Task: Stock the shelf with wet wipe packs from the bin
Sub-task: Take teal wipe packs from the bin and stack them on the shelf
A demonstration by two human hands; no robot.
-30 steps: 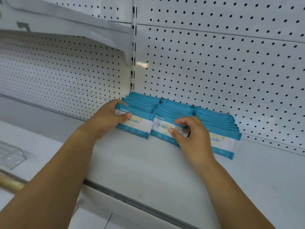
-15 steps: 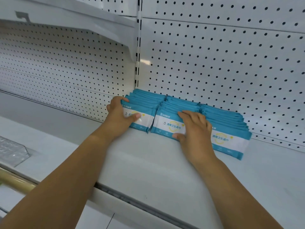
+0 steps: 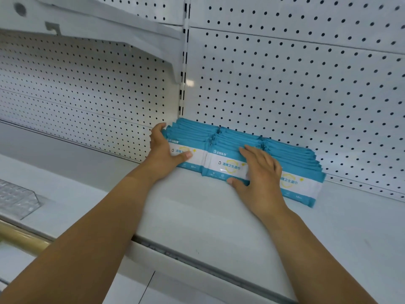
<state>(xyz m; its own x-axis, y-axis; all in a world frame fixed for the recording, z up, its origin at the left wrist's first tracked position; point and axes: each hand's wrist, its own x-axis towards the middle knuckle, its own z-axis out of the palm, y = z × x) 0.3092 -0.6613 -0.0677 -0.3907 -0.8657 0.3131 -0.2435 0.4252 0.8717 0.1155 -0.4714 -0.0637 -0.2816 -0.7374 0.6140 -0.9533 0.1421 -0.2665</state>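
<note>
While the left hand cupped the nine-o'clock end of the wipe packs on the shelf, the right hand lay spread flat over the middle row.

Bright, even light from above, glare patch on the white perforated metal back panel, shadow under the white metal upper shelf, edges bowed, slightly soft.

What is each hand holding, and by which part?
Left hand grips the left row of packs by its left end, thumb across the front. Right hand presses flat on the middle row.
</note>
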